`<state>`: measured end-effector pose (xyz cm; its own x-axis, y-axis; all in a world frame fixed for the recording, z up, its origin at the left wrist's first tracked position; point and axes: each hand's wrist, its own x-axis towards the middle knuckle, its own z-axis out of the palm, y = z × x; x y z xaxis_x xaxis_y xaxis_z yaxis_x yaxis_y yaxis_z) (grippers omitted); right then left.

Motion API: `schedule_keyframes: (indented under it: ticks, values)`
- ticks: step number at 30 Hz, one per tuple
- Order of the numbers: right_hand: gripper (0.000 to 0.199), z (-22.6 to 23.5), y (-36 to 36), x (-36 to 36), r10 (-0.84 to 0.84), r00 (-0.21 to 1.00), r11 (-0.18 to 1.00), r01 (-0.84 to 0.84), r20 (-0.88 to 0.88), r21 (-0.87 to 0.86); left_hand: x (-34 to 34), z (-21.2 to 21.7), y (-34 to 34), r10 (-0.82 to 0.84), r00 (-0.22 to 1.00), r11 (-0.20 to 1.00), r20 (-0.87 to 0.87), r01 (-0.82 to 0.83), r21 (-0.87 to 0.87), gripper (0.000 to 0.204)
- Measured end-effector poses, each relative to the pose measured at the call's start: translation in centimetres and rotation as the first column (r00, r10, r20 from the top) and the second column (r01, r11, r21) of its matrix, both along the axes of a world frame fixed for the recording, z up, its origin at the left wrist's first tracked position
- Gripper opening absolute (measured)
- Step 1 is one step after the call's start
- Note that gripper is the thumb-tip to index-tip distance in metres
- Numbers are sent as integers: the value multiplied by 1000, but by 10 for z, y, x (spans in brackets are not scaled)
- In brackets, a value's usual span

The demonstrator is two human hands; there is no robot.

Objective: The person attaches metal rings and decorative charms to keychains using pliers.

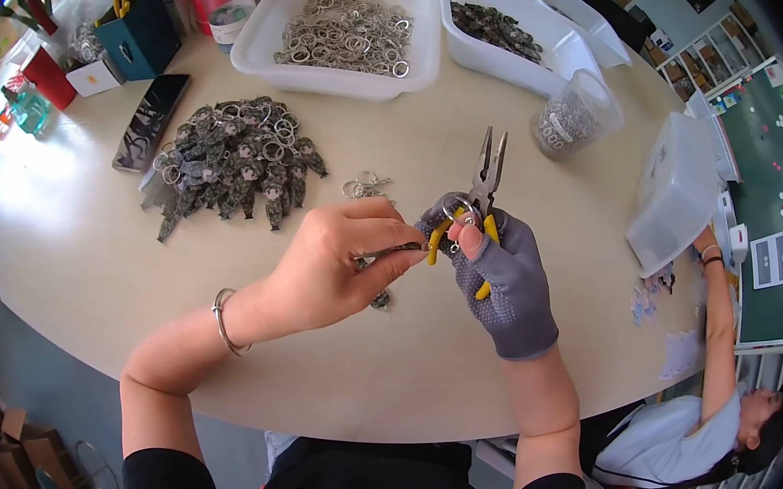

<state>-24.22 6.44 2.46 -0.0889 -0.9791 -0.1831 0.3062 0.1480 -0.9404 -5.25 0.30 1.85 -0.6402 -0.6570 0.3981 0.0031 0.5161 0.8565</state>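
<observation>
My right hand (508, 275), in a grey dotted glove with bare fingertips, is closed round yellow-handled needle-nose pliers (489, 170). The pliers' jaws stand apart and point away from me. A silver key ring (458, 208) is pinched at the thumb of that same hand. My bare left hand (341, 265), with a bracelet at the wrist, pinches a small dark charm (392, 250) close to the ring; whether the two are joined I cannot tell. Just beyond my hands lie several loose rings with chains (366, 185). Part of another dark piece (379, 300) shows under my left hand.
A pile of dark charms on rings (232, 156) lies left of centre beside a phone (152, 122). Farther back stand a white tub of key rings (338, 33), a tub of dark pieces (495, 30) and a clear cup (578, 115). A co-worker's arm (714, 314) reaches in at right.
</observation>
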Motion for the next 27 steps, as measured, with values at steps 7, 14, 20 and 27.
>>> schedule_keyframes:
  ticks: [7,14,20,27]
  values:
    - [15,10,7,11,28,998,999,-30,54,35,-1,1,13,160,987,884,22,-133,-449,18]
    - [14,11,9,12,47,998,999,-46,53,-20,-1,1,16,182,983,816,19,-140,-561,23]
    - [13,7,9,12,35,999,999,-35,37,-14,0,1,17,187,982,791,21,-138,-597,24]
    - [14,10,15,12,1,995,998,-8,-96,-69,3,3,14,238,971,689,2,-168,-705,34]
